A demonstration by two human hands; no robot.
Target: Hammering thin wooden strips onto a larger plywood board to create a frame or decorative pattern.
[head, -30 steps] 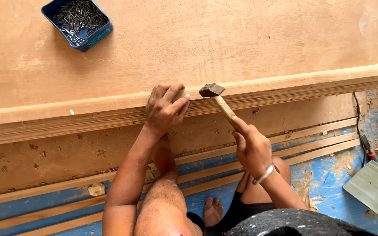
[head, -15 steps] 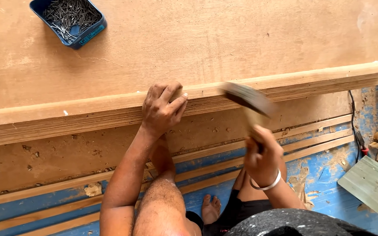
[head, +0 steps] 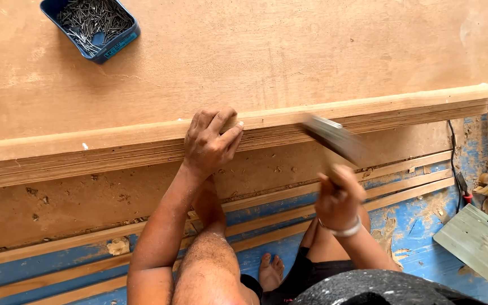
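Your big plywood panel [head: 289, 51] lies flat, and the wooden edge strip [head: 368, 107] already sits along its near side; whether any nails are driven in you can't tell from here, so the fixing looks only under way. Your left hand [head: 210, 141] curls, fingers bent, over the strip, pinching something too small to make out. Your right hand [head: 339, 197] is closed tight round the handle of the hammer [head: 331, 138], blurred and raised just right of the left hand. The blue tray of nails [head: 92, 25] rests on the panel's far corner.
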